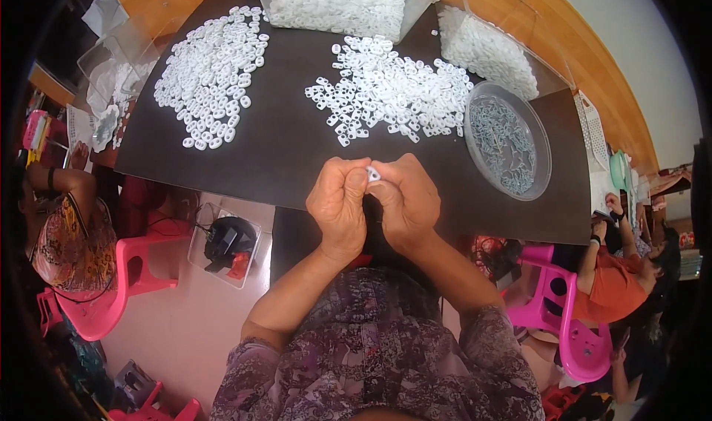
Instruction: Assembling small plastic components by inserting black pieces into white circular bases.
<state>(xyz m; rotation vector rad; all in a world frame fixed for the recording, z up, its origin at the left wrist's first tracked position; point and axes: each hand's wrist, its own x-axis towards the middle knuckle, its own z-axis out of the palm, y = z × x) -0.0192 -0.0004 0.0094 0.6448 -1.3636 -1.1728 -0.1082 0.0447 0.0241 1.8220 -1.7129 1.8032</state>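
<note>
Between the fingertips of both hands, just over the table's near edge, is a small white plastic piece (373, 174) with a dark hole. My left hand (339, 202) pinches it from one side, thumb and finger pressed together. From the other side my right hand (406, 198) grips it the same way. Past my hands lies a loose pile of small white two-holed pieces (393, 87). To its left spreads a pile of larger oval white pieces (215, 68). At the right a round clear tray (548, 140) contains many small grey-green metal bits, perhaps screws.
The dark table (245, 169) carries a clear bin of white pieces (334, 9) at the back and another heap of white pieces (489, 50) at the back right. Co-workers sit at both sides, near a pink chair (111, 302) and a magenta chair (567, 310). A floor box (226, 243) stands lower left.
</note>
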